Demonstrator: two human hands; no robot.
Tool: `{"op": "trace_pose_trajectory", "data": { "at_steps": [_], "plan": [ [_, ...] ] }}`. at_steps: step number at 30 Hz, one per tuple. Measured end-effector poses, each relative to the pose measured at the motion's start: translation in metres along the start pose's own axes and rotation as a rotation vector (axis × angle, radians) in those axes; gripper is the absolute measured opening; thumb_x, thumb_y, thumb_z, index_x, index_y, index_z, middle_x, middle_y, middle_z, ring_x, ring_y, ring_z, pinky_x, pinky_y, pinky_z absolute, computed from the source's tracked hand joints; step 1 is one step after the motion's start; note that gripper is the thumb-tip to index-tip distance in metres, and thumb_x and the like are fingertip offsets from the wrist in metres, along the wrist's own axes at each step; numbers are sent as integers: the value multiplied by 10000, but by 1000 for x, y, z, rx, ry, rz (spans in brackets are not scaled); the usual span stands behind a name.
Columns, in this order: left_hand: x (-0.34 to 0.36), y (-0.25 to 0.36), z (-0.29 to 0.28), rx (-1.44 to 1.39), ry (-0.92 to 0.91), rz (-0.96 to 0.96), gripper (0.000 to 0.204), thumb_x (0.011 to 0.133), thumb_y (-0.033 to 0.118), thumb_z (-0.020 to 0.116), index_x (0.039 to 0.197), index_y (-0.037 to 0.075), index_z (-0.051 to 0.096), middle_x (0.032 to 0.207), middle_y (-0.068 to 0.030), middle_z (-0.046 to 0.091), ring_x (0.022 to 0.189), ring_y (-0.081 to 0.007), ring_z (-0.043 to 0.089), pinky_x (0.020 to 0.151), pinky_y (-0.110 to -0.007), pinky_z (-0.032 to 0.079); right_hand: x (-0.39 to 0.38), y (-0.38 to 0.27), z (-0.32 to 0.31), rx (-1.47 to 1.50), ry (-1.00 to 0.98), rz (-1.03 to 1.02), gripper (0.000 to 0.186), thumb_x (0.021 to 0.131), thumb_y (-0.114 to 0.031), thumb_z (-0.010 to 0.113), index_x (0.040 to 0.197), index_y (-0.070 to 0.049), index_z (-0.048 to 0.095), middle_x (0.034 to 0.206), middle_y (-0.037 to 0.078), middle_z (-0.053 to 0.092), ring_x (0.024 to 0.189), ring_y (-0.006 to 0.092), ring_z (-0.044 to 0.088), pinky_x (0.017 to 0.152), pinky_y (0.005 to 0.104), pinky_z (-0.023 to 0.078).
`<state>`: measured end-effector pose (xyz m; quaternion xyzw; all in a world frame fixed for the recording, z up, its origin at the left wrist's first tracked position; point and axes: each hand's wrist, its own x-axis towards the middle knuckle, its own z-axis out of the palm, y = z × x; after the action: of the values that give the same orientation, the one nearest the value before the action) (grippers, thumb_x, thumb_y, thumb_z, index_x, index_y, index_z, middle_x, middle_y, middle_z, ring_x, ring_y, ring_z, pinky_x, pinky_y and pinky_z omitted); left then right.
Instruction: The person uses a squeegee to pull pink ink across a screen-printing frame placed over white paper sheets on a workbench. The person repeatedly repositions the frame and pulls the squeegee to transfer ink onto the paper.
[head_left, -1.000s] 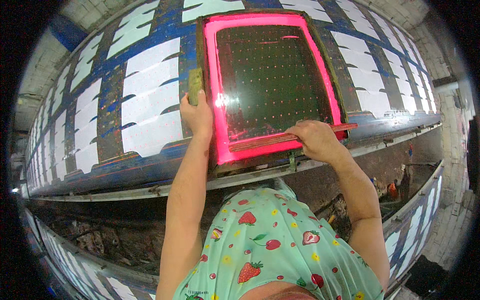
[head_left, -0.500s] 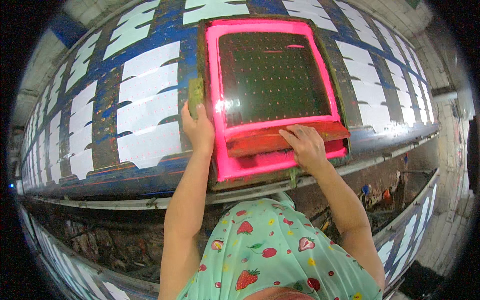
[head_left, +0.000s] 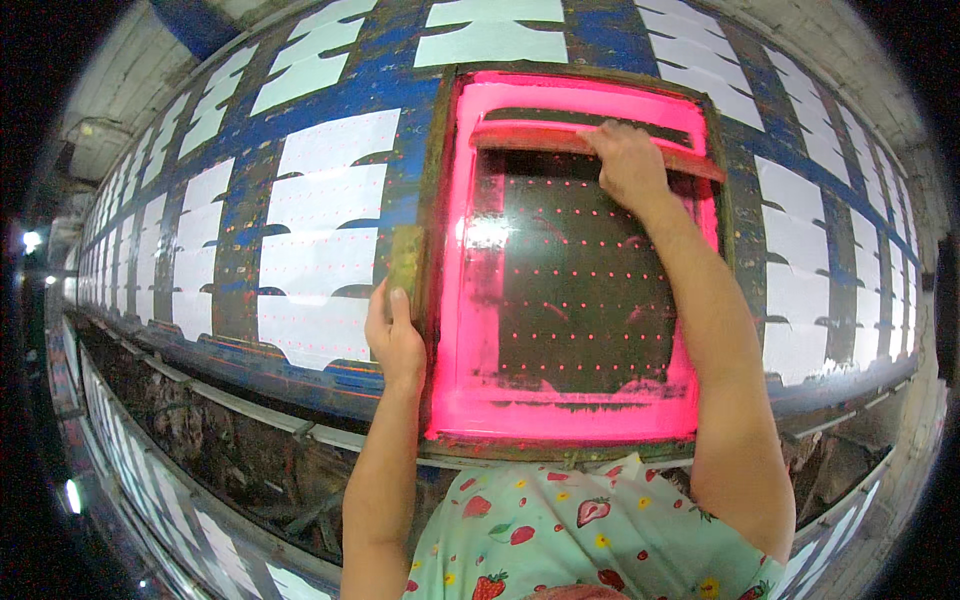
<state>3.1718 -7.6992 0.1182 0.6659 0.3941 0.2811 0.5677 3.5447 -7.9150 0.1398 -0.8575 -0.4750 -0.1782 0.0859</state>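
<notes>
A screen printing frame [head_left: 716,240] lies on the long table in front of me, its dark mesh [head_left: 590,290] dotted with small pink spots and bordered by bright pink ink [head_left: 560,418]. Near the far end of the mesh, my right hand [head_left: 630,165] is closed on a red-stained squeegee [head_left: 530,137] that spans most of the frame's width. My left hand [head_left: 397,335] grips a greenish wooden block [head_left: 405,257] at the frame's left side. The block's lower end is hidden by my fingers.
White cut sheets [head_left: 325,240] lie in rows on the blue-stained table [head_left: 415,150], left, right and beyond the frame. Some carry small pink dots. A metal rail [head_left: 250,415] runs along the near edge. Another table with white sheets [head_left: 200,500] stands behind, at lower left.
My right hand has pushed the squeegee from the near end of the frame to the far end. The left hand keeps its grip on the block. The whole view has shifted.
</notes>
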Motion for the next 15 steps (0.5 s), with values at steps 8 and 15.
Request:
{"op": "trace_pose_trajectory", "data": {
  "at_steps": [8,15],
  "plan": [
    [-2,10,5,88,70,-37,378,1168,184,562,1411,-88,665,1290,-142,738,1180,-210,667,1069,-357,514,90,63,8,39,-228,102,432,894,-84,685,1310,-162,767,1234,164,791,1162,378,757,994,538,614],
    [-1,8,4,115,65,-30,376,1171,196,550,1380,-91,674,1278,-145,735,1179,-206,659,1066,-356,509,96,73,14,36,-226,66,363,881,-124,671,1225,-132,785,1176,187,801,1111,407,767,974,561,615]
  ]
}}
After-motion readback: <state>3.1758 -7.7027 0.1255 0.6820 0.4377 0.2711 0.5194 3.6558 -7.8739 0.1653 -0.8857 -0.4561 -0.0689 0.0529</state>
